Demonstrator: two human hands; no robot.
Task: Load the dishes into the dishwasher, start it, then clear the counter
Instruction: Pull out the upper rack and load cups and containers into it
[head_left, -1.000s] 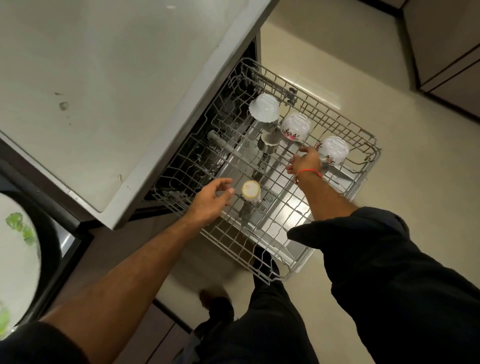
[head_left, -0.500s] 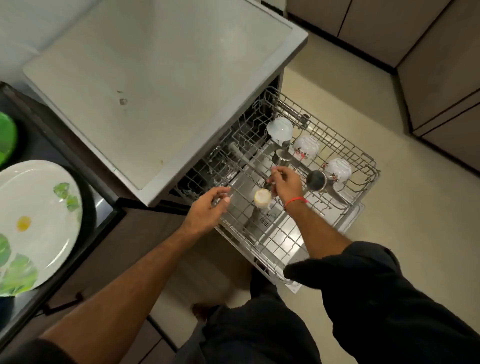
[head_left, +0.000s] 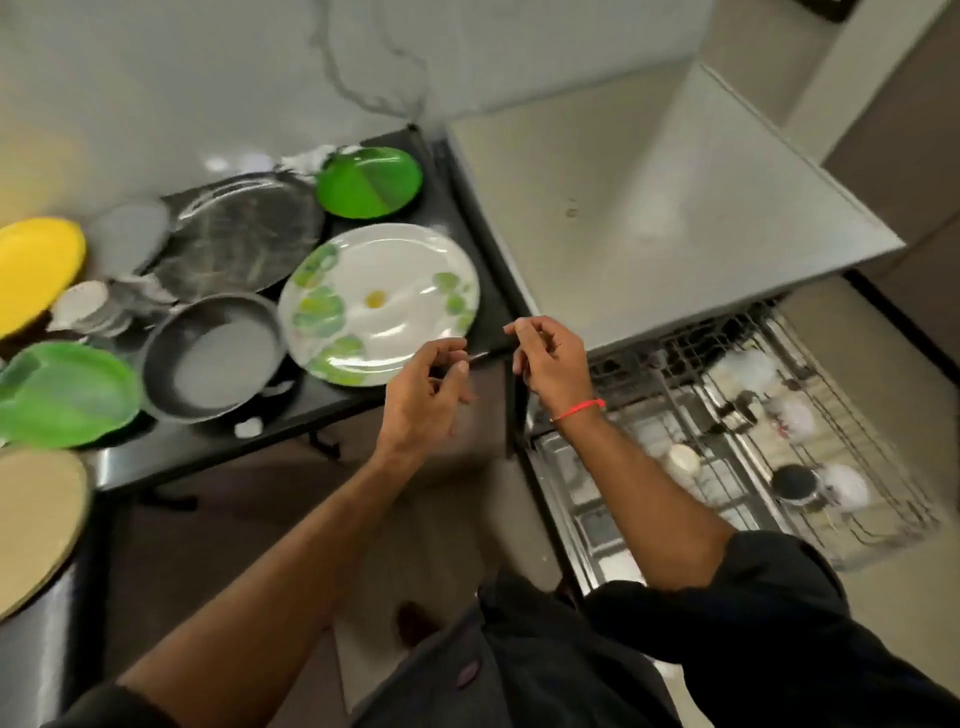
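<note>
On the dark counter (head_left: 208, 447), far left, we note a yellow plate (head_left: 36, 270), a green plate (head_left: 62, 395), a round grey pan (head_left: 213, 353), then a white plate with green leaf print (head_left: 379, 304). Over its near rim our left hand (head_left: 426, 400) hangs, fingers loosely curled, nothing held. Just beside it our right hand (head_left: 550, 364), red thread at the wrist, likewise curled and empty. Far right, the pulled-out wire dishwasher rack (head_left: 883, 499) holds white cups, blurred.

**Hands: both raised, close together**

Left hand (head_left: 426, 395) is hovering with fingers loosely curled, nothing clearly held. Right hand (head_left: 550, 364) is hanging just beside it, fingers curled, red thread round the wrist. Both forearms are reaching forward, bare.
</note>
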